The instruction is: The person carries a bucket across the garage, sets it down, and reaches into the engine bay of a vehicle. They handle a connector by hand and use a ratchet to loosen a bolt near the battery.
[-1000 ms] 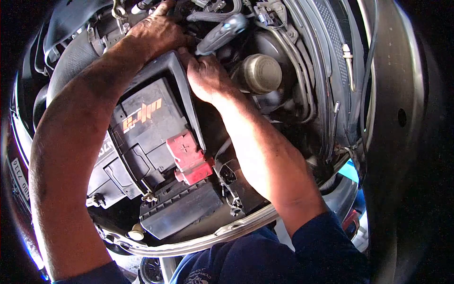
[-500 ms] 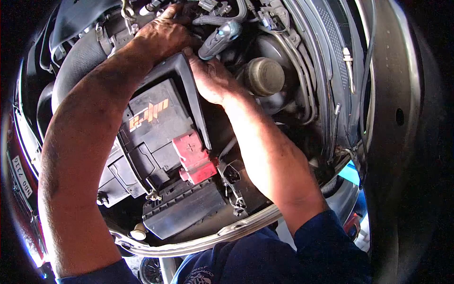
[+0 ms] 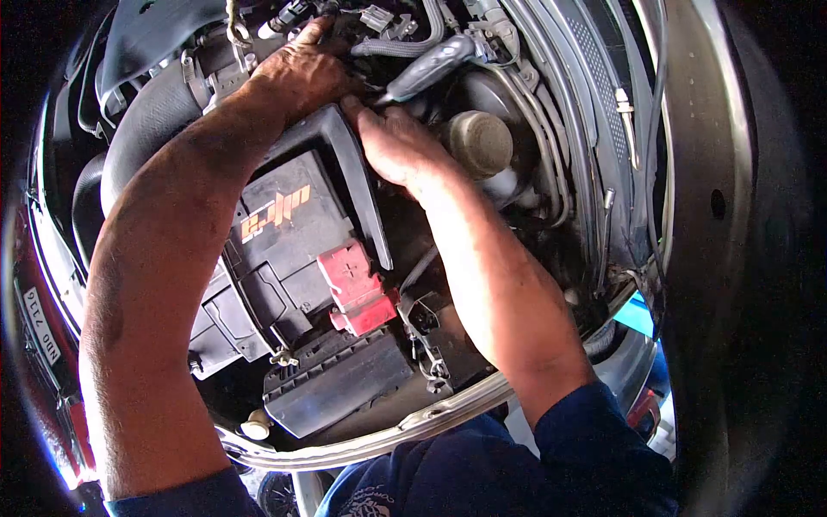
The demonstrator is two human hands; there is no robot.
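Observation:
My left hand (image 3: 301,76) reaches deep into the engine bay, one finger stretched toward the connectors at the top. Its other fingers are hidden. My right hand (image 3: 392,142) is just beyond the corner of the black battery frame (image 3: 349,151), its thumb side close to my left hand and its fingertips out of sight. A tool with a grey handle (image 3: 435,67), like a screwdriver, slants above my right hand; its short metal shaft runs down toward my fingers. Whether either hand grips it is not visible. Between my forearms sits the battery (image 3: 276,194) with a red terminal cover (image 3: 353,284).
A ribbed intake hose (image 3: 146,129) curves at the left. Right of my hand is a round reservoir cap (image 3: 481,145). A black box cover (image 3: 336,388) lies near the front rail (image 3: 379,444). Hoses and a braided sleeve (image 3: 405,45) run along the far side.
The grey tool handle has swung from steep to a flatter slant, its end moving right. Both hands stay in almost the same place; the whole view has shifted slightly.

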